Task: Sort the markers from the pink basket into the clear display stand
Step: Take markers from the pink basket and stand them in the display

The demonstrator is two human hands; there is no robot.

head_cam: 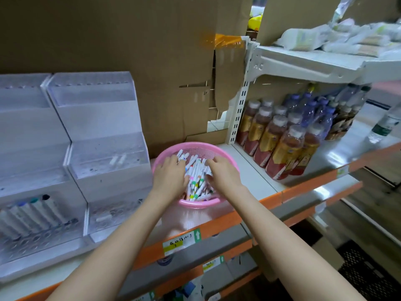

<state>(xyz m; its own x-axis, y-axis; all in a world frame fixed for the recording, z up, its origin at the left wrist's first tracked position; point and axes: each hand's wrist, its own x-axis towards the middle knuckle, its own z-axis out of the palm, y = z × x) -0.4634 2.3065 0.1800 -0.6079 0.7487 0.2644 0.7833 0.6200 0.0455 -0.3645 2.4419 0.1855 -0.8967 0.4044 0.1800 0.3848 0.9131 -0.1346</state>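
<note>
A pink basket (165, 156) full of white markers (196, 179) with coloured bands stands on the shelf. Both my hands are inside it. My left hand (170, 177) lies on the left part of the pile, its fingers curled round a few markers whose ends stick out past the fingertips. My right hand (224, 174) covers the right part of the pile with its fingers bent down into the markers; what it grasps is hidden. Two tiered clear display stands sit to the left. The far-left stand (32, 148) has several markers (34, 211) upright in its lowest tier. The nearer stand (104, 118) looks nearly empty.
Cardboard sheets (130, 51) back the shelf. Shrink-wrapped drink bottles (282, 144) stand to the right past a white upright. An upper shelf (314, 61) carries wrapped packets. The orange shelf edge (195, 237) with price labels runs below the basket.
</note>
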